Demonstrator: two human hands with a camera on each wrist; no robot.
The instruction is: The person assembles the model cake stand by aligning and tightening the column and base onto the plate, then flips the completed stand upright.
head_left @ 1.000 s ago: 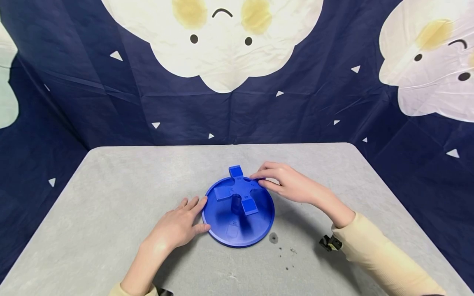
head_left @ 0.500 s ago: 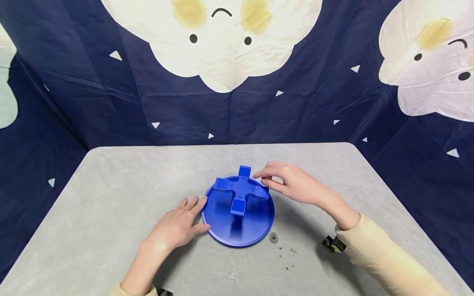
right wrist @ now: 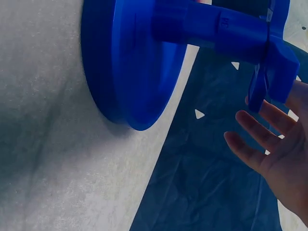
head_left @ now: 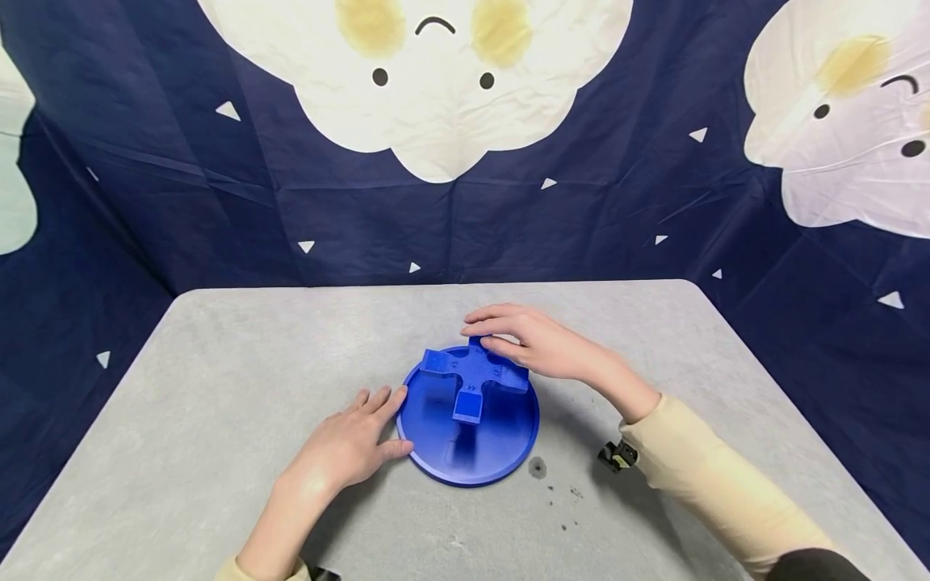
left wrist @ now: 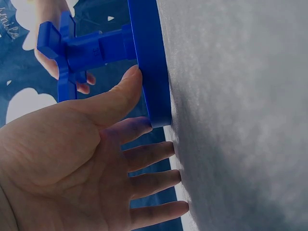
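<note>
A blue stand has a round, rimmed base [head_left: 436, 460], an upright post [right wrist: 202, 24] and a cross-shaped top [head_left: 475, 369] with small numbers on its arms. Resting on the table at the base's left side, my left hand [head_left: 341, 444] has its fingers spread. Its thumb and index finger touch the rim, as the left wrist view also shows. My right hand [head_left: 541, 343] is at the far arm of the cross, with loosely bent fingers. Part of that arm is hidden behind the hand. In the right wrist view, the cross partly covers the index finger and thumb.
The stand is on a grey table [head_left: 291, 339] with a rounded far edge. Dark specks and a round stain [head_left: 537, 467] mark the surface right of the base. A navy cloth [head_left: 218, 218] with white clouds and triangles hangs behind and at both sides.
The cross turned between the first two frames and keeps its angle since. My right hand has moved left, from the right side of the cross to its far arm. My left hand stays put.
</note>
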